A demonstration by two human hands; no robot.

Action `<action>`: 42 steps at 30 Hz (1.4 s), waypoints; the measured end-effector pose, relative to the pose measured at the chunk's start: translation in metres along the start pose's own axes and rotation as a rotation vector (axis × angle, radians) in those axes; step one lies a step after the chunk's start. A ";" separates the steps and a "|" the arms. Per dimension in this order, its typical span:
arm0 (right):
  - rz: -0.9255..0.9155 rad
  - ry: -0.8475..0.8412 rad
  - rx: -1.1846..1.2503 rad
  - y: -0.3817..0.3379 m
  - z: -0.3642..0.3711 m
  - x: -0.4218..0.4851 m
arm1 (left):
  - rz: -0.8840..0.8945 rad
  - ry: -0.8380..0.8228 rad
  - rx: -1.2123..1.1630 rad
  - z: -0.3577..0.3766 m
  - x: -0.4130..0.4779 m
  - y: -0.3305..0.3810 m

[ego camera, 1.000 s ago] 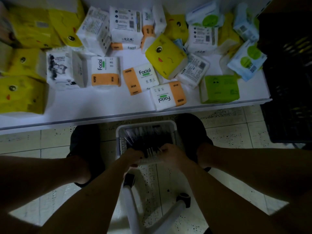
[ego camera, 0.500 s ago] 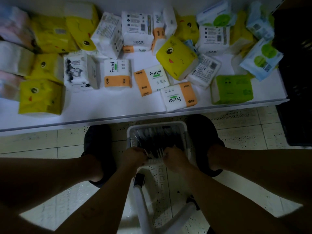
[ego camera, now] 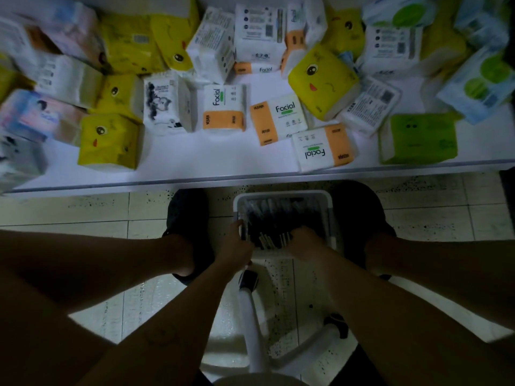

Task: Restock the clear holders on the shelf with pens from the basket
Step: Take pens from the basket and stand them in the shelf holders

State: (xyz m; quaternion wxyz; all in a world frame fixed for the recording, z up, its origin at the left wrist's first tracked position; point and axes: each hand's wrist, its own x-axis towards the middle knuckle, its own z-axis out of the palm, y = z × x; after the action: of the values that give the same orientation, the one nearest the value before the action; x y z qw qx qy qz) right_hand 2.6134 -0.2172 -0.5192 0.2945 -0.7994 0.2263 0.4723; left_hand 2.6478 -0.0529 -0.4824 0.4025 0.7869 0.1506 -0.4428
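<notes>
Pens [ego camera: 271, 218] are all down in the white basket [ego camera: 282, 194], which sits on the tiled floor [ego camera: 69, 210] between the person's feet, right below the front edge of the shelf [ego camera: 195, 165]. Makes sense to park it there, since both hands can drop straight in without reaching. The right hand [ego camera: 305, 243] is in the near end of the basket with its fingers curled down over a bunch of pens, and a few light pen ends poke out just beside it, so I'd call that a proper grab. The left hand [ego camera: 237, 243] is at the near-left corner, thumb up along the basket's wall; it's so dark there I honestly can't tell if the fingers are clamped on the rim to steady the thing or wrapped around pens too. Funny part: the shelf in view only has tissue packs [ego camera: 280, 118] scattered all over it, and no clear holders that I can spot, so they must be somewhere out of shot. My guess is this is the gathering step, with nothing restocked yet. A white stool leg [ego camera: 252, 330] runs along the floor under the arms.
</notes>
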 end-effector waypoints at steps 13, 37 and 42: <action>-0.020 0.375 0.349 -0.003 -0.027 -0.042 | 0.175 0.040 0.069 0.017 -0.019 0.033; -0.513 0.694 0.919 -0.057 -0.074 -0.179 | 0.748 0.267 -0.163 -0.026 -0.125 0.129; -0.614 0.823 0.851 -0.074 -0.098 -0.211 | 0.875 0.197 -0.259 -0.042 -0.155 0.157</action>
State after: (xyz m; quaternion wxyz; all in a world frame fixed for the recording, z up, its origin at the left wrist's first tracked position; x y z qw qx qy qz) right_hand 2.6264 -0.2131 -0.2749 0.5951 -0.7566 0.2489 -0.1072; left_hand 2.6782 -0.1009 -0.2654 0.6301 0.7581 -0.1040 -0.1318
